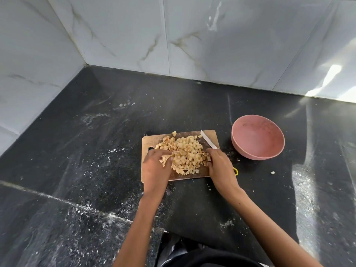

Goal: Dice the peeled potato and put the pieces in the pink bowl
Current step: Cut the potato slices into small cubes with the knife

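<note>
Cupping the heap of diced potato [185,155] from both sides, the left hand [156,166] rests on the left part of the wooden cutting board [152,139] with fingers curved against the pieces, while the right hand [219,164] presses in from the right, fingers bent into the pile. A white knife [208,142] lies on the board's far right corner, its yellow handle end [236,171] showing beside the right wrist. The pink bowl [258,136] stands on the black counter [77,151] just right of the board, holding no potato. One stray cube [272,172] lies on the counter near the bowl.
</note>
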`<state>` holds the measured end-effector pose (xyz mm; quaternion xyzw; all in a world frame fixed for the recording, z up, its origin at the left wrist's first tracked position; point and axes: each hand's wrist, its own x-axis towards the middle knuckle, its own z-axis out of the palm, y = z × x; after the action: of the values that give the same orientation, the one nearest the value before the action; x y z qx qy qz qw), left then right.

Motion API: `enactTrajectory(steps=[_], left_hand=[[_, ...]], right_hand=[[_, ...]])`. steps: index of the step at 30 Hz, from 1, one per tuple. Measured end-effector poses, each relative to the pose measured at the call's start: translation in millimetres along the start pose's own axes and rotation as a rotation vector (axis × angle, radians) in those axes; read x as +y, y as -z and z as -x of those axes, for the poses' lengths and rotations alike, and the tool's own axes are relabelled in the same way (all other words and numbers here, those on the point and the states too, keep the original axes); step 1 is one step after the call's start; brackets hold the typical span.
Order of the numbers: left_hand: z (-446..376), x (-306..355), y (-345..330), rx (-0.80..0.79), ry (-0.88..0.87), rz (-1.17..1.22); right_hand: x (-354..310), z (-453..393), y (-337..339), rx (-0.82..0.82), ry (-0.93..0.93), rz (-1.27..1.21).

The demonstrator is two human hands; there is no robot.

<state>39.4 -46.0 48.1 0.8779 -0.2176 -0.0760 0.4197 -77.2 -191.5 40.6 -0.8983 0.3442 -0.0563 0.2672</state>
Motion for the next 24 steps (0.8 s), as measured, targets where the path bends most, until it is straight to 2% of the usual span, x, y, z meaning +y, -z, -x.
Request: enactTrajectory(steps=[5,11,17,21,24], left_hand=[[1.3,-13.5,4.0,0.013,0.057,0.012],[1.7,-21.7,7.5,0.054,0.091,0.065],[-5.0,-30.1,6.8,0.108,-0.071,0.079],[-19.6,-30.7,2.1,0.126,-0.206,0.139],[-35.5,-28.2,-3.7,0.089,-0.178,0.265]], right_hand=[[-6.8,-13.8,-2.6,0.034,0.031,-0.079],[-24.9,-25.2,3.1,0.103,0.175,-0.228],[-26.2,-37.9,3.8,0.068,0.262,-0.242],[-19.1,-44.7,8.8,0.096,0.196,-0.35],[-21.3,-54.7,6.8,0.088,0.262,-0.356]])
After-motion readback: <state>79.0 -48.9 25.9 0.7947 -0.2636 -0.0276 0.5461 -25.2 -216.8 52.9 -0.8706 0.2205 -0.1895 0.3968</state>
